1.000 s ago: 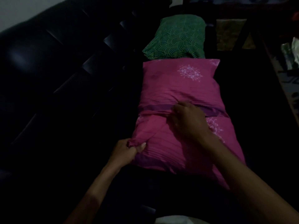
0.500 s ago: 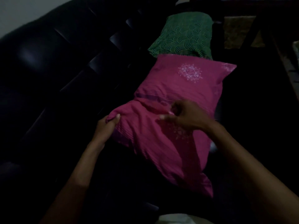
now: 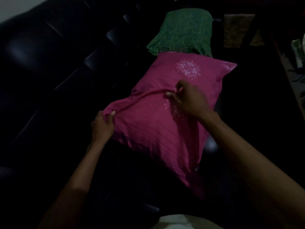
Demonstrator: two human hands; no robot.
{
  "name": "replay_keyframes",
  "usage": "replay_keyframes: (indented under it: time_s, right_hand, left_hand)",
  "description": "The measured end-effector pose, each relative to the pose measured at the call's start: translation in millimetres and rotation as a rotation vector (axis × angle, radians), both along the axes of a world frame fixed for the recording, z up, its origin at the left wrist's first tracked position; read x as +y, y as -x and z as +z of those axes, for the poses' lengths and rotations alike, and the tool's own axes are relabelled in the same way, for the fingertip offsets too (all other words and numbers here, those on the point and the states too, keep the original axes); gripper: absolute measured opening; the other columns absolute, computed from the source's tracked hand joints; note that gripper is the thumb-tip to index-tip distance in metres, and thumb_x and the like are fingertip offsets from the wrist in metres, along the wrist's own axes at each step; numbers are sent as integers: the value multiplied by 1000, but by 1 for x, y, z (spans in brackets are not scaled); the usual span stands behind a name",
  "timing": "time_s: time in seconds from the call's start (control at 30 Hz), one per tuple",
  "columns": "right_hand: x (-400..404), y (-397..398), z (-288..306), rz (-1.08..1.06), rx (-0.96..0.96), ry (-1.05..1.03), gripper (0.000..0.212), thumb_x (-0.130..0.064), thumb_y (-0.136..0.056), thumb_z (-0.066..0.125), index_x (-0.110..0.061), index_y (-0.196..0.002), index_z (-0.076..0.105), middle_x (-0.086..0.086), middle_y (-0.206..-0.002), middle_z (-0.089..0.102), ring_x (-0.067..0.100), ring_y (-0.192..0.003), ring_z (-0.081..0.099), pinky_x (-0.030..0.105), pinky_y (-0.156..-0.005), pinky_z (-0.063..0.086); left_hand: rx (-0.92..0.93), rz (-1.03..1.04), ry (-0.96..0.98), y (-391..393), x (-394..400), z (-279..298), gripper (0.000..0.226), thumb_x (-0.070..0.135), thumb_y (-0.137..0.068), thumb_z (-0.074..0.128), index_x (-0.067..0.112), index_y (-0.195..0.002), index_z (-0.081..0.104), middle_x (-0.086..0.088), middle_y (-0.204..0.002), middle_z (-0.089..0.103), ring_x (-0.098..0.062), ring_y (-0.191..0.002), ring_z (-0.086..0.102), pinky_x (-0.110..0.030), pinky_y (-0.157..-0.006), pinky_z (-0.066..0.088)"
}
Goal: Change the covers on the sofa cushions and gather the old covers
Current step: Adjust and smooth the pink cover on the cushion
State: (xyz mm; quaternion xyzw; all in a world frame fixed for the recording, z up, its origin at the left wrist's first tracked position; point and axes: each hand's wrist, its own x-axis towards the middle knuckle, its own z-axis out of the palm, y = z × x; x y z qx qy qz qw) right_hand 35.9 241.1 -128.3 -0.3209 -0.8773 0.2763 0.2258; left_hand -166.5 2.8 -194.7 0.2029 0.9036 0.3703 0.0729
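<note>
A cushion in a magenta cover (image 3: pixel 166 90) with pale floral prints lies slanted on the black sofa seat. My left hand (image 3: pixel 102 125) grips the cover's open edge at its near left corner. Farther up the same edge, near the cushion's middle, my right hand (image 3: pixel 186 98) pinches the fabric. The edge runs taut as a ridge between the two hands. Loose cover fabric trails toward me at the lower right. Behind it sits a cushion in a green wave-patterned cover (image 3: pixel 183 33).
The black tufted sofa back (image 3: pixel 54 63) fills the left side. Dark furniture legs and a patterned rug (image 3: pixel 237 28) are at the top right, with pale items (image 3: pixel 297 52) at the right edge. The room is dim.
Both hands have lifted and turned the cushion's near end to the left. The open edge is now stretched between them, and my right hand has moved up to pinch it.
</note>
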Motion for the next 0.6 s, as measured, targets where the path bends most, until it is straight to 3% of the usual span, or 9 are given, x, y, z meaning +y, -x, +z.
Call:
replay_keyframes:
  time_s: [0.07,0.2,0.33,0.43,0.53,0.6]
  right_hand:
    - [-4,-4,-5,20,-39,-46,39,-50,-94,66,-12,-97,61,4,-84,63,22,-72,52,33,-60,24]
    - [-4,-4,-5,158,-7,-120,22,-34,-99,63,-13,-101,61,-4,-76,66,22,-65,60,32,-55,29]
    - [0,14,-16,81,40,-253,36,-53,-96,61,-17,-94,58,8,-79,70,35,-73,65,37,-55,34]
    - [-1,20,-34,20,24,-225,44,-63,-91,61,-21,-83,53,8,-77,70,36,-72,65,39,-54,42]
    - [-3,19,-36,-52,52,-130,50,-75,-83,58,-25,-79,51,2,-76,72,29,-71,67,40,-56,50]
    - [-1,13,-31,-99,72,-103,47,-73,-82,62,-26,-84,60,-1,-78,73,24,-72,68,35,-56,47]
  left_hand:
    - [-17,-31,18,-9,-6,-7,42,40,-102,52,2,-119,58,-24,-114,66,-40,-106,63,-36,-84,46]
    - [-40,-100,-56,-28,-16,-21,54,46,-105,37,10,-144,46,-15,-139,56,-30,-125,55,-36,-103,41]
    - [87,-114,0,-32,-10,-16,64,48,-101,21,19,-158,27,-6,-161,31,-24,-146,30,-45,-120,19]
    - [245,-189,-63,-36,1,1,58,37,-100,35,17,-155,33,-5,-161,31,-24,-146,28,-45,-121,19]
    - [328,-416,-182,-48,31,21,51,33,-100,49,12,-146,48,-7,-151,45,-19,-137,39,-29,-115,25]
    - [378,-584,-184,-56,65,30,48,39,-99,55,12,-138,58,-5,-143,54,-17,-131,47,-26,-114,30]
